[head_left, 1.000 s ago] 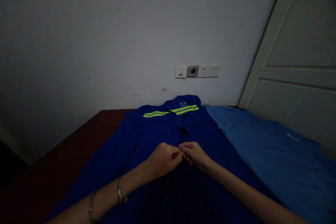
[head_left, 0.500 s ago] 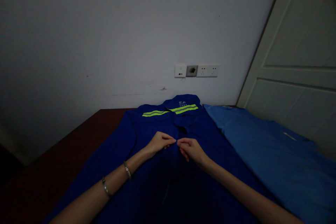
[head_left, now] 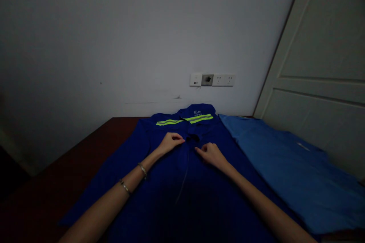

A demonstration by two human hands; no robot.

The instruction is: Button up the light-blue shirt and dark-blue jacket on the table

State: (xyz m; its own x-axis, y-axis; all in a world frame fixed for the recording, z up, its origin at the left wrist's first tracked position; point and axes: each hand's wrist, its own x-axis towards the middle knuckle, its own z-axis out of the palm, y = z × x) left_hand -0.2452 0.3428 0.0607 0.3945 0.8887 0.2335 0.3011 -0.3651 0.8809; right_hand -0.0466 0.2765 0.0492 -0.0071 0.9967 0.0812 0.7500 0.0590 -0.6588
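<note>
1. Where the dark red worktop (head_left: 76,171) meets the wall, light is poor; misaligned front edges could go unnoticed.
2. Dark blue jacket (head_left: 168,182): spread on the worktop, collar toward the wall, under both hands.
3. Light blue garment (head_left: 285,174): just beside the jacket, right side; a tug there could rumple both.
4. Left hand (head_left: 170,143): fingers pinched at the jacket's front; cloth between them, cannot tell. Shallow pinch might slip.
5. Right hand (head_left: 212,154): apart from the left, fingers curled; grip unclear.
6. Bracelets (head_left: 142,170): left forearm, could snag cloth.
</note>
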